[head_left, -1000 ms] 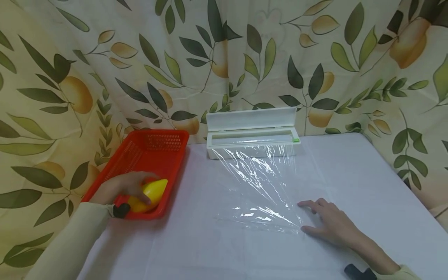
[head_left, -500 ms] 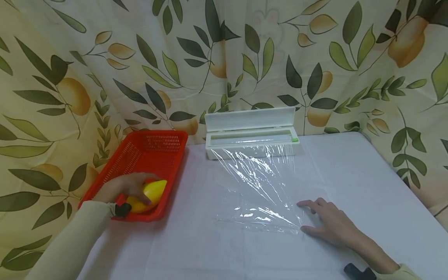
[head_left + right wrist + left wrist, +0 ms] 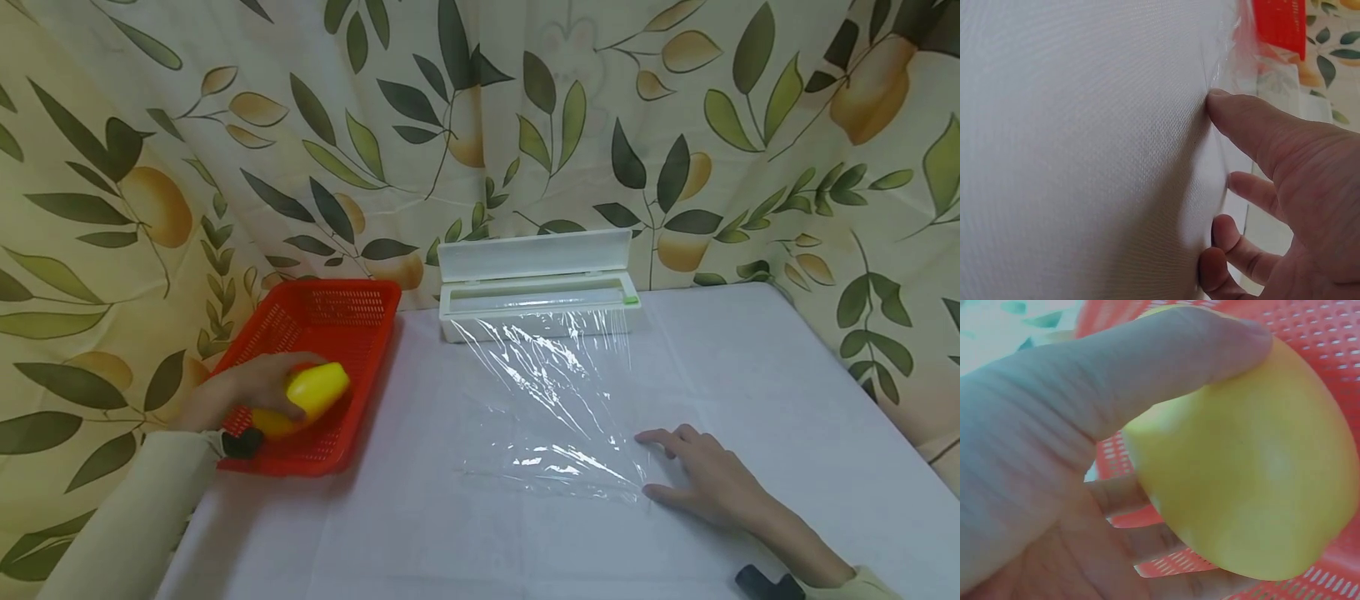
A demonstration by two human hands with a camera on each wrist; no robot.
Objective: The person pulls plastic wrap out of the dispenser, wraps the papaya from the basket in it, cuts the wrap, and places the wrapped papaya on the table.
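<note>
While the left hand (image 3: 251, 390) curls its fingers around a smooth, probably slippery yellow fruit (image 3: 311, 393) above the red basket (image 3: 347, 317), the right hand (image 3: 708, 479) presses flimsy cling film (image 3: 562, 400) flat, fingers spread.

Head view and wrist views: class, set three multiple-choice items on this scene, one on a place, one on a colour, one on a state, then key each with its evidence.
1. Where is the yellow fruit?
A. on the cling film
B. over the red basket, in the left hand
C. inside the white dispenser

2. What colour is the basket?
A. red
B. blue
C. white

3. How is the dispenser's lid?
A. shut
B. missing
C. open, standing up

Key: 1 B, the fingers curl round the fruit above the basket. 2 A, its mesh walls are red. 3 C, the lid stands behind the dispenser while cling film runs out to the right hand.
</note>
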